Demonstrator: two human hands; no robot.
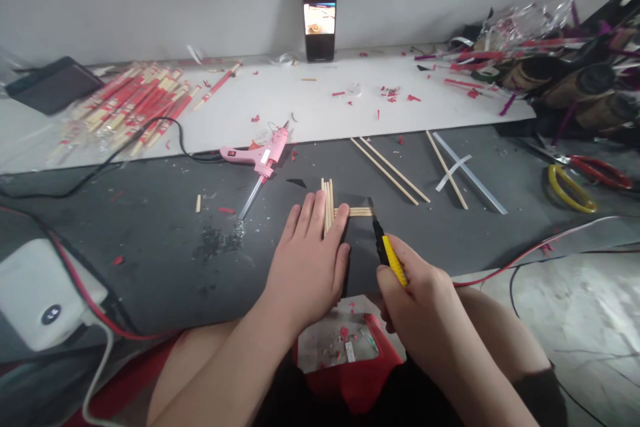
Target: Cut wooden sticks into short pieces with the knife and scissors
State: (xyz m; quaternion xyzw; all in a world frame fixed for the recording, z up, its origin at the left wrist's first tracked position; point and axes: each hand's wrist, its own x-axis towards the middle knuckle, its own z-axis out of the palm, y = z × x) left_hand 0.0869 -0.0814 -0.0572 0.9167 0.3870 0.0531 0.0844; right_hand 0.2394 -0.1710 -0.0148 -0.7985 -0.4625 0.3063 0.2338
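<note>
My left hand [307,253] lies flat, fingers spread, over several upright wooden sticks [327,197] on the dark grey table. Its index finger rests where they meet a short bundle of sticks [355,212] pointing right. My right hand [417,287] is closed round a yellow and black utility knife [393,261], whose blade touches the right end of that short bundle. Two long sticks [390,170] lie beyond the knife. Farther right are another stick [457,188], a clear glue stick [473,175] and a white strip [444,180].
A pink glue gun [265,159] lies left of centre, its cable running left. Wrapped sticks [135,103] are at the back left. A phone [319,10] leans on the wall. Scissors [570,183] and clutter stand right; a white power bank [43,293] is left.
</note>
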